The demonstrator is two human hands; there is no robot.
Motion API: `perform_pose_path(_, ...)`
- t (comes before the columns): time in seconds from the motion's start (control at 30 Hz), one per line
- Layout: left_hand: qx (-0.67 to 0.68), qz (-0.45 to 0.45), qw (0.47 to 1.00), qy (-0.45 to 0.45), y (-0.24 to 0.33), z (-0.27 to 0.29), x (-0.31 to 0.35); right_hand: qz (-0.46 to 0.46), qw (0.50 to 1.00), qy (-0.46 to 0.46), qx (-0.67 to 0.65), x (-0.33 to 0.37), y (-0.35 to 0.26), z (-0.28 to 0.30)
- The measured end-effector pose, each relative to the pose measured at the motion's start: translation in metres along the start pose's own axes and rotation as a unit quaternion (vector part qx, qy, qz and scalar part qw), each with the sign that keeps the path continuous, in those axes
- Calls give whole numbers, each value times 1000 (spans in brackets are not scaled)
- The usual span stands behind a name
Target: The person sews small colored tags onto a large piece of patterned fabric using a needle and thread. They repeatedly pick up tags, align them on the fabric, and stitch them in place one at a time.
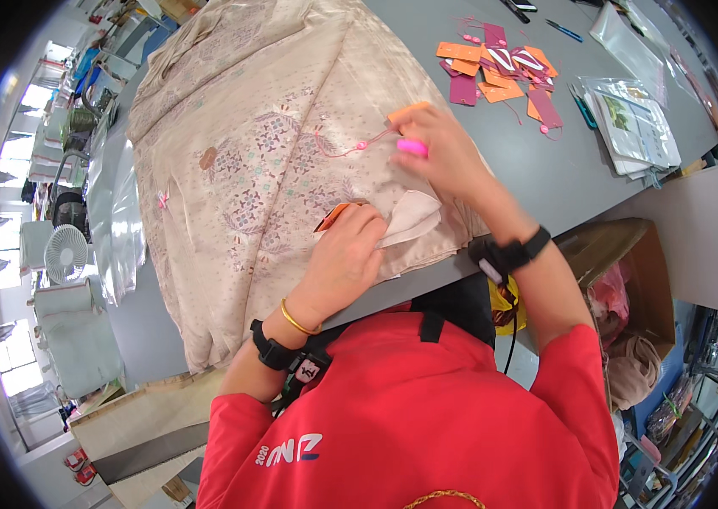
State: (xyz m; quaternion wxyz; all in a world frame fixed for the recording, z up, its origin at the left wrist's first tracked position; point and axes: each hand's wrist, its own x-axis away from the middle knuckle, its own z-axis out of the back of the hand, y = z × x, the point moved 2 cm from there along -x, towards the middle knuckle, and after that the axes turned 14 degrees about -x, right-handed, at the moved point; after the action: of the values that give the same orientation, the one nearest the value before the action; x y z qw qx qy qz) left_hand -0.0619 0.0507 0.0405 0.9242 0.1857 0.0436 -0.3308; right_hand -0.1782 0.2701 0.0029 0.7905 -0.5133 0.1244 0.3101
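Observation:
A beige patterned garment (291, 102) lies spread over the grey table. My left hand (346, 254) rests on its near part, fingers bent over an orange tag (335, 217). Beside those fingers a pale cloth flap (412, 217) is turned up. Above the fabric, my right hand (442, 153) pinches an orange hang tag (408, 110). A pink cord with a small bead (361, 145) trails from that tag across the cloth. Something bright pink (412, 148) sits at the right thumb; whether it is worn or held does not show. The right hand is slightly blurred.
Orange and maroon hang tags (499, 68) with cords lie in a loose pile at the far right. Farther right are clear plastic bags (631, 127), a teal-handled tool (584, 109) and a blue pen (564, 31). A cardboard box (631, 263) stands below the table's right edge.

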Motion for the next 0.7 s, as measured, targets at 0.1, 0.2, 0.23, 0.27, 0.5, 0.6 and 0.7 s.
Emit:
perform_pose_path(0.1, 61, 84, 994, -21, -38, 17, 14, 19, 994, -8, 105, -30, 42, -7)
perform_pose_path(0.2, 238, 277, 929, 56, -132, 67, 30, -90, 988, -47, 119, -29, 68, 2)
perform_pose_path(0.23, 173, 337, 924, 56, -177, 97, 34, -90, 987, -52, 127, -23, 70, 10)
perform_pose_path(0.27, 177, 370, 910, 69, -221, 127, 37, -81, 987, -49, 132, -14, 69, 19)
perform_pose_path(0.5, 456, 459, 757, 86, -402, 141, 89, -191, 974, 16, 121, 54, 29, 65)
perform_pose_path(0.6, 406, 453, 774, 175, -421, 124, 110, -160, 982, 26, 96, 75, -5, 65)
perform_pose_path(0.7, 111, 428, 894, 73, -411, 136, 116, -134, 988, 28, 66, 88, -33, 45)
